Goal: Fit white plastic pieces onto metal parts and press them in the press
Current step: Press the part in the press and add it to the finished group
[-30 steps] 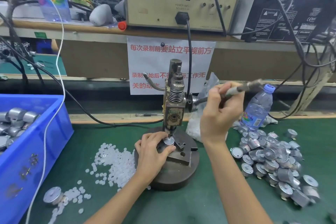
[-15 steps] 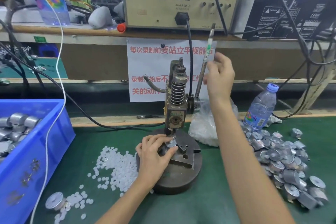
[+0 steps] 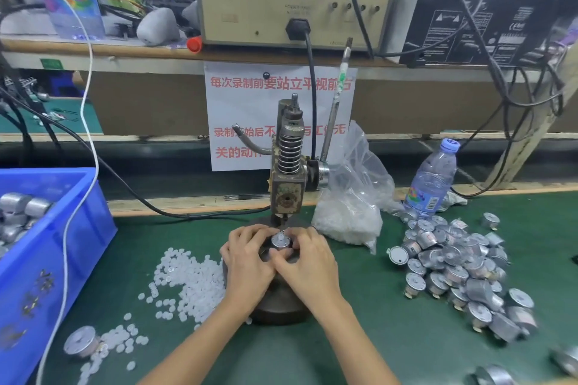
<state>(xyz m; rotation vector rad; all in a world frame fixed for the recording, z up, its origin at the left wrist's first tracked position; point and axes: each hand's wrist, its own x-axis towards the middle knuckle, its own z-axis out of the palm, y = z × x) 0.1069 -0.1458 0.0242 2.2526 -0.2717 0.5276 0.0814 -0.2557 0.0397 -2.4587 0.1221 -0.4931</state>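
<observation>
A small hand press stands on a round dark base at the middle of the green mat. Its lever points up and nobody holds it. A round metal part with a white plastic piece on top sits on the base under the ram. My left hand and my right hand both pinch this part from either side. Loose white plastic pieces lie left of the base. A heap of metal parts lies to the right.
A blue bin holding metal parts stands at the left edge. A clear bag of white pieces leans right of the press, beside a water bottle. One metal part lies at front left. Cables hang from the shelf behind.
My right hand pushed the lever from low to upright, let go of it and came down to the metal part. My left hand stayed on the part.
</observation>
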